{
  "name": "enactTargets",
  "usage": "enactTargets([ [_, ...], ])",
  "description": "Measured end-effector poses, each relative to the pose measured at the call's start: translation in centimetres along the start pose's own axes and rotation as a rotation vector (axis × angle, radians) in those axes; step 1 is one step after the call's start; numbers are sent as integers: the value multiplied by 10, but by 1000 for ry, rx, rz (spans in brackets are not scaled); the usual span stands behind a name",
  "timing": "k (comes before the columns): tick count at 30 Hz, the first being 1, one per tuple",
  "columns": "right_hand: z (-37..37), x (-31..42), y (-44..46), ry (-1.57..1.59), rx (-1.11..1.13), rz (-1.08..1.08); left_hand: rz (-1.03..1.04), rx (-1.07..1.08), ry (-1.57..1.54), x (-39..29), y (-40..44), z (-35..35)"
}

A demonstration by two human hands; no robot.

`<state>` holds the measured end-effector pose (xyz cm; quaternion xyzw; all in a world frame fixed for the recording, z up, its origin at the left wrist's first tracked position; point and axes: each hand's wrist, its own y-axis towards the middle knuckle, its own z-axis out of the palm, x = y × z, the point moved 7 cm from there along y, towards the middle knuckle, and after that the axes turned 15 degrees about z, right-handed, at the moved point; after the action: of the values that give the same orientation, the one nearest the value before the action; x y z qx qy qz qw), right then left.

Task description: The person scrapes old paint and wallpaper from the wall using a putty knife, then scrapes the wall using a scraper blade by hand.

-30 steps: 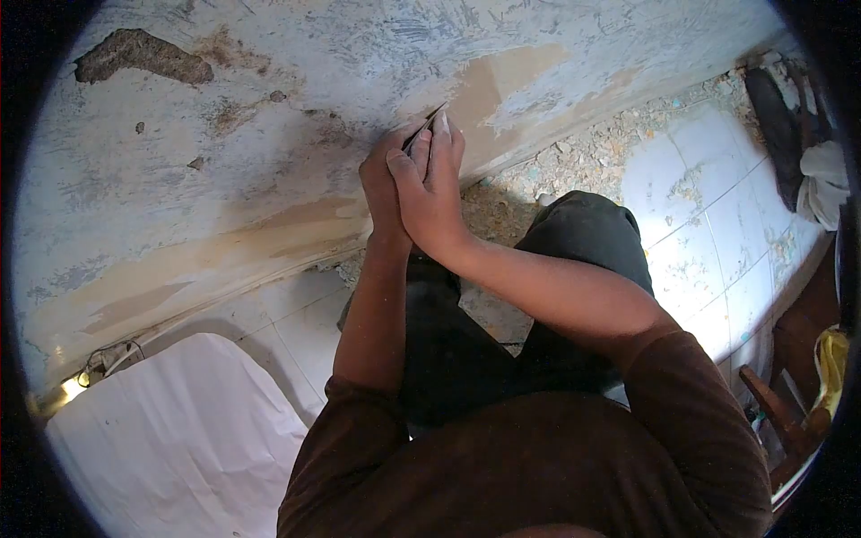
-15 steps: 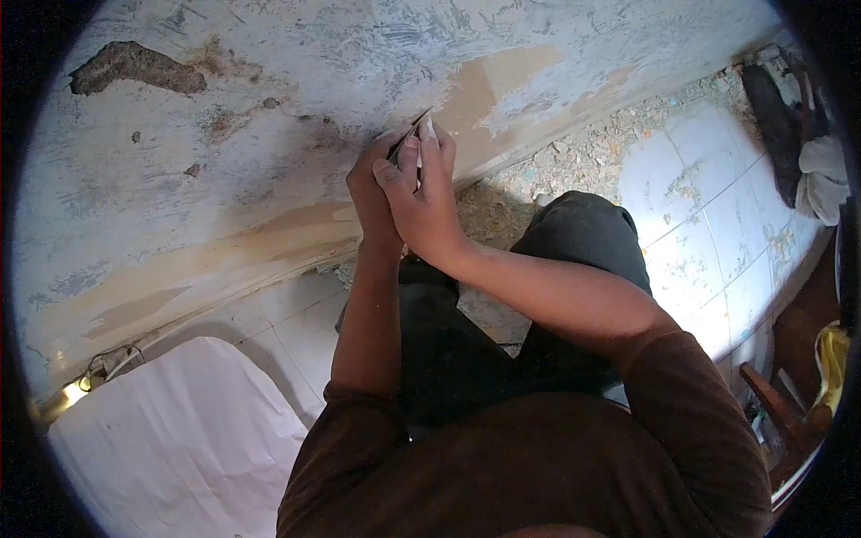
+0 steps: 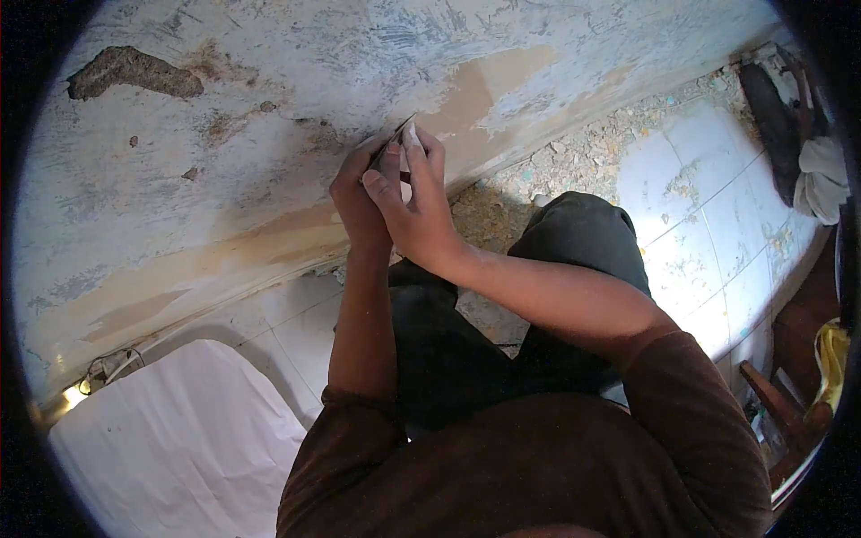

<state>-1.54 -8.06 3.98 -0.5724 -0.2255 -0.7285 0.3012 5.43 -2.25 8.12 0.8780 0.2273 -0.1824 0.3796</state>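
Both hands are together at the peeling wall (image 3: pixel 269 54), closed around a thin, dark-edged scraper (image 3: pixel 404 125). Only a sliver of its blade shows, tilted against the paint; the handle is hidden in the grip. My left hand (image 3: pixel 360 199) wraps it from the left, its fingers largely out of sight. From the right, my right hand (image 3: pixel 414 202) presses on it, thumb bent and fingers pointing up toward the wall. A forefinger of that hand has a white covering or coating at the tip. Just right of the blade lies a bare tan patch (image 3: pixel 475 90).
Paint flakes (image 3: pixel 574 157) litter the floor along the wall's foot. White tiles (image 3: pixel 708 206) lie to the right. A white sheet (image 3: pixel 179 439) covers something at lower left, beside a small lit lamp (image 3: pixel 76 393). Wooden furniture (image 3: pixel 780 403) and cloths (image 3: pixel 821 179) stand far right.
Both hands have shifted a little left and slightly down along the wall, carrying the scraper with them. My grip looks the same.
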Motion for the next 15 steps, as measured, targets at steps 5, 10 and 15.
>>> enactTargets([
  [5,1,-1,-3,20,7,-15,-68,11,-8,-3,0,-4],
  [10,3,0,-3,31,12,-19,-40,-29,20,-1,-3,1],
  [15,4,0,-8,-100,-68,-25,-22,-31,-138,0,-8,5],
])
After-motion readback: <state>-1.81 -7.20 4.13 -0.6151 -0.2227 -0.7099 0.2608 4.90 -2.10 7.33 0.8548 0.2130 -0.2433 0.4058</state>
